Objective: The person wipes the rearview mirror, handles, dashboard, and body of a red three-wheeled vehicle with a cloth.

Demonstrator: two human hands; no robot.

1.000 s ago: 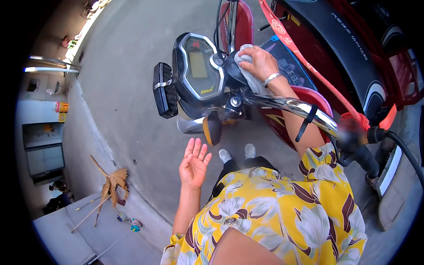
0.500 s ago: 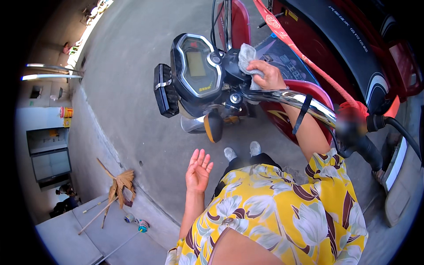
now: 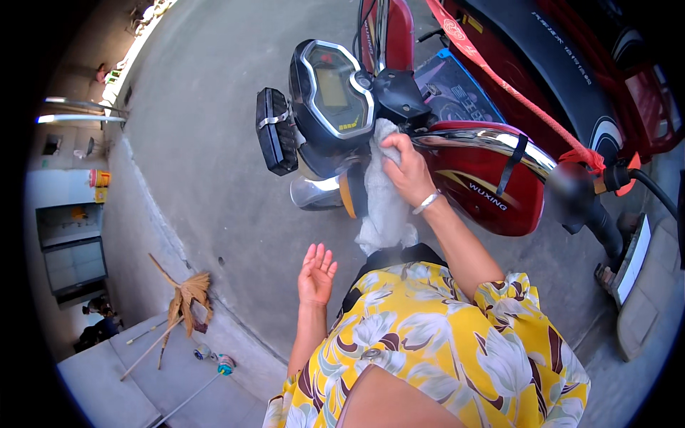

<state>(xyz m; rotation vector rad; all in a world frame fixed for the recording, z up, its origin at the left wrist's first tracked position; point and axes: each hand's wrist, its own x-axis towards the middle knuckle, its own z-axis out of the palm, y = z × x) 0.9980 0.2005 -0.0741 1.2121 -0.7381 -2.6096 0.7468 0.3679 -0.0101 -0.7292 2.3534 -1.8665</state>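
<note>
A pale cloth is gripped by the right hand and pressed below the scooter's dashboard, the left hand hanging open and empty; wiping appears underway, and a firm sweep along the handlebar seems called for next.

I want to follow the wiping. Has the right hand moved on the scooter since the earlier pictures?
Yes. The right hand with the white cloth has come from behind the display down to below the handlebar, toward the person.

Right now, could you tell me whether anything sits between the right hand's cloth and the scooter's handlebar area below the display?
Nothing visible does. The right hand already presses the white cloth against the scooter just under the display, beside the chrome handlebar. The left hand hangs open, away from the scooter, holding nothing.
</note>
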